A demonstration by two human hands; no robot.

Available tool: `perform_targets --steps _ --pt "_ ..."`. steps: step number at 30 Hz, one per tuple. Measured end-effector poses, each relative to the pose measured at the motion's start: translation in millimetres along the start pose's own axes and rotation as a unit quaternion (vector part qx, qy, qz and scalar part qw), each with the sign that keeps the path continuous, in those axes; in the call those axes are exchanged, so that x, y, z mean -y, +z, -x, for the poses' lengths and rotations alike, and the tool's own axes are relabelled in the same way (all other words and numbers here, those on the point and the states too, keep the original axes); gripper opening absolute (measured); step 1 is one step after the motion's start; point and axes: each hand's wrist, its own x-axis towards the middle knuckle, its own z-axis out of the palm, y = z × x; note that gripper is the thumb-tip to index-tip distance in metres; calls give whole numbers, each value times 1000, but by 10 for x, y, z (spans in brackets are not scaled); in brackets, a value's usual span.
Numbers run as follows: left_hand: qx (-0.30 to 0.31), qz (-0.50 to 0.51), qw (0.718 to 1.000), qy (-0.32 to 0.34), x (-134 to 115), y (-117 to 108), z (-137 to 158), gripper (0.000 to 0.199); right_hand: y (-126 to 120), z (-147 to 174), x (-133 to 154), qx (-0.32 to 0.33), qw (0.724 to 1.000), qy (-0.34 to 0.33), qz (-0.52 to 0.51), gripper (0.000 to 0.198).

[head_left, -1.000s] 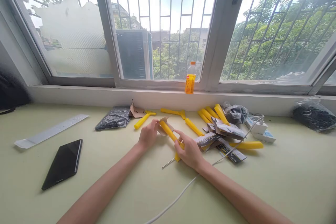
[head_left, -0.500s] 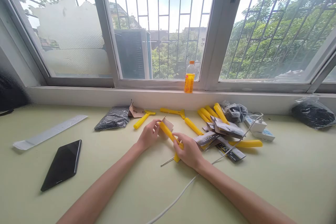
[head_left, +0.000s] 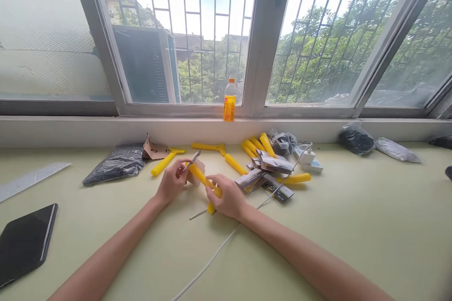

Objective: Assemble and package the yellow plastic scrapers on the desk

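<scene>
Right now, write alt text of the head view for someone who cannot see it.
A person's right hand grips a yellow tool while the left hand holds a card by the tool's far end. Beyond, on a pale green table, lie more yellow tools and printed cards; a bottle stands on the windowsill.

Two hands (head_left: 226, 196), one bottle (head_left: 229, 107)

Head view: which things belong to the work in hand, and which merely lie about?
Seemingly in use:
long yellow plastic handle, right hand
brown cardboard piece, left hand

Seemingly lying about:
clear orange-capped plastic bottle
black flat rectangular device
thin white cable
</scene>
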Motion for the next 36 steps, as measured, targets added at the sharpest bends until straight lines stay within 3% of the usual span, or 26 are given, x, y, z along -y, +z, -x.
perform_targets --steps 3,8,10,16,21,24,32,36 --pt "21 36 999 -28 -9 -35 -19 42 -3 -6 -9 26 998 -60 -17 40" --pt "0 75 995 -60 20 -32 -42 51 45 -16 -27 64 985 -155 -28 91" --pt "9 84 995 -60 74 -21 -58 52 81 -18 -31 72 981 -178 -3 98" --pt "-2 94 994 -62 196 -25 -97 55 99 -5 -30 86 970 -187 129 78" --pt "-29 108 992 -65 183 -56 -112 54 13 -9 6 83 948 -246 183 39" --pt "-39 132 988 -77 158 -70 -110 53 -33 -13 36 71 941 -251 214 45" --pt "-52 163 981 -92 94 -94 -101 44 -80 3 127 35 935 -189 299 57" --pt "-47 149 983 -95 127 -103 -105 42 -40 9 99 -24 911 -203 358 45"
